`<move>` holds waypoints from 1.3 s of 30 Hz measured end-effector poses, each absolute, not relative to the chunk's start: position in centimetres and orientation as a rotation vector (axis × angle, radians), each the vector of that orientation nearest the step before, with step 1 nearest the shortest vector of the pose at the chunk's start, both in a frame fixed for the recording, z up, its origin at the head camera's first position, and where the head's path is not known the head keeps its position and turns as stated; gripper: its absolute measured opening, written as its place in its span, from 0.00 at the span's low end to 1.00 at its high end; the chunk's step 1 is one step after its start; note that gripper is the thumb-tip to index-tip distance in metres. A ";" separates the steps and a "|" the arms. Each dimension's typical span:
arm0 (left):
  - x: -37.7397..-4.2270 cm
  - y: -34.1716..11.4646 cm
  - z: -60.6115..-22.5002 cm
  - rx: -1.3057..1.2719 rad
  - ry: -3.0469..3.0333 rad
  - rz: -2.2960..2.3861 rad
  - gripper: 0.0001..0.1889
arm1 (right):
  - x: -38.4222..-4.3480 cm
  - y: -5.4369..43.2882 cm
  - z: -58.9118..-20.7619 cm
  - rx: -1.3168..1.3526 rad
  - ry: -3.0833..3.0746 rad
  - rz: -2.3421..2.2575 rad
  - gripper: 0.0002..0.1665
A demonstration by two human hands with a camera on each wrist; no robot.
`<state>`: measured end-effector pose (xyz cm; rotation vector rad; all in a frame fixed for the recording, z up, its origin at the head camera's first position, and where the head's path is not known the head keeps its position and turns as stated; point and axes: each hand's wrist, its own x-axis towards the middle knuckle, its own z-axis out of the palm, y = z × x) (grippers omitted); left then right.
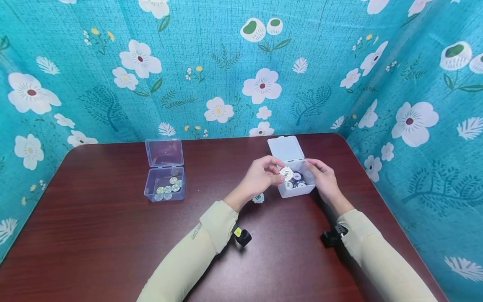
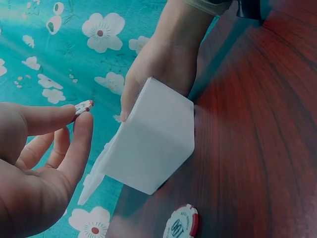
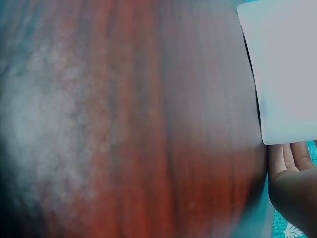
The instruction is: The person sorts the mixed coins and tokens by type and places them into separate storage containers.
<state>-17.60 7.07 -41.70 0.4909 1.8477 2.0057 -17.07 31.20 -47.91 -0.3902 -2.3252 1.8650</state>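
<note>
My left hand (image 1: pixel 263 173) pinches a white poker chip (image 1: pixel 286 173) marked 100 between thumb and fingers, above the white plastic box (image 1: pixel 296 191). In the left wrist view that chip (image 2: pixel 83 108) appears nearly edge-on at the fingertips. At the box's right side, my right hand (image 1: pixel 323 179) grips the wall near the rim; the box partly hides its fingers in the right wrist view. Several dark and white poker chips (image 1: pixel 297 176) lie inside. The hinged lid (image 1: pixel 285 148) stands tilted back. Another 100 chip (image 1: pixel 258 198) lies on the table below my left wrist.
A clear plastic box (image 1: pixel 164 198) with its lid (image 1: pixel 164 152) raised stands to the left and holds several silvery coins (image 1: pixel 167 190). The dark wooden table (image 1: pixel 113 239) meets a flowered teal curtain (image 1: pixel 211 75) at the back and right.
</note>
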 end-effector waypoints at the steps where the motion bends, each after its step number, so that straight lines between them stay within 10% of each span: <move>1: -17.7 7.2 -41.6 0.481 1.840 2.010 0.16 | -17.1 31.2 -47.9 -0.389 -2.328 1.863 0.28; 39: -18.0 10.6 -41.0 0.330 1.761 2.065 0.14 | -17.1 31.3 -48.0 -0.315 -2.295 1.904 0.25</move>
